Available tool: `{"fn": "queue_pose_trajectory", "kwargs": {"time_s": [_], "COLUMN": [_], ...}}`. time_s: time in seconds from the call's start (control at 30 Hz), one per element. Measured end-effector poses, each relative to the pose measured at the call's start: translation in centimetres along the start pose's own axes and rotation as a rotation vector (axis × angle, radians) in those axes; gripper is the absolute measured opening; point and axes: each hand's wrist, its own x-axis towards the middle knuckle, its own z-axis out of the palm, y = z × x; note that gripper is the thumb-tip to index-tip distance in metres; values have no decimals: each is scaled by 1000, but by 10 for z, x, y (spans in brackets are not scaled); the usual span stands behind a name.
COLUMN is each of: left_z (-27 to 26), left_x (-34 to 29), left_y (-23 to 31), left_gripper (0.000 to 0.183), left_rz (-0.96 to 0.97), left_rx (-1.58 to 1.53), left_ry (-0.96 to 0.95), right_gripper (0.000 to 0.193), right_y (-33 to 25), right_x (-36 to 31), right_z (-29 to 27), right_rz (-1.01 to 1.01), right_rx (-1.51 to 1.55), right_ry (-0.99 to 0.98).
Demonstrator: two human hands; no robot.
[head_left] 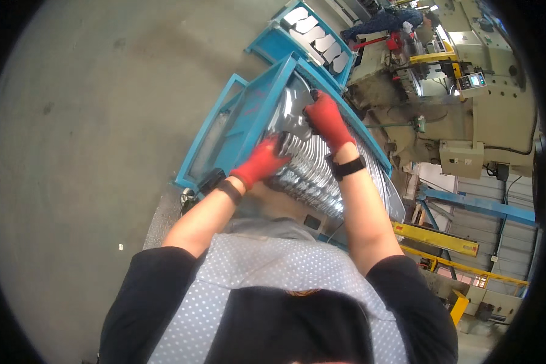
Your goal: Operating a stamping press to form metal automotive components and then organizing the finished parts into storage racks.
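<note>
Both my hands wear red gloves with dark fingers and reach into a blue metal bin point(258, 115). A shiny, curved sheet-metal panel point(294, 112) stands in the bin, in front of a dense row of similar metal panels point(312, 161). My left hand point(264, 159) is closed at the panel's near left edge, its fingertips curled over the metal. Farther off and to the right, my right hand point(329, 120) closes on the panel's far right edge. The undersides of my fingers are partly hidden.
Beyond stands a second blue bin point(273, 42) holding several flat pale metal pieces point(306, 24). To the right are machinery with a yellow frame point(434, 57), a control panel point(472, 80) and a yellow beam point(435, 238). Another person point(382, 24) works at the far machine.
</note>
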Motion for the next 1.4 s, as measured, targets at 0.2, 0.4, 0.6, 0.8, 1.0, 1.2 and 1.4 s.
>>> {"fn": "queue_pose_trajectory", "kwargs": {"time_s": [0.2,0.4,0.6,0.8,1.0,1.2,1.4], "left_z": [21,48,78,49,9,6,1], "left_x": [-11,-21,-46,-56,-50,-39,-25], "left_y": [-1,26,-27,-5,7,-2,-19], "left_gripper": [73,72,66,44,40,41,49], "left_rz": [-42,-293,-268,-235,-95,-100,-59], "left_rx": [178,264,-136,-327,-34,-6,191], "left_ry": [88,308,546,416,235,130,29], "right_gripper": [32,42,59,61,40,32,33], "right_y": [-6,-7,-16,-11,10,14,7], "right_x": [-19,-28,-44,-39,-12,-6,8], "right_z": [28,32,69,75,50,74,53], "right_rz": [53,121,58,10,-6,11,-106], "right_rx": [-28,-40,-157,-327,-249,-258,-312], "right_ry": [43,-41,22,-149,-115,-57,-184]}}
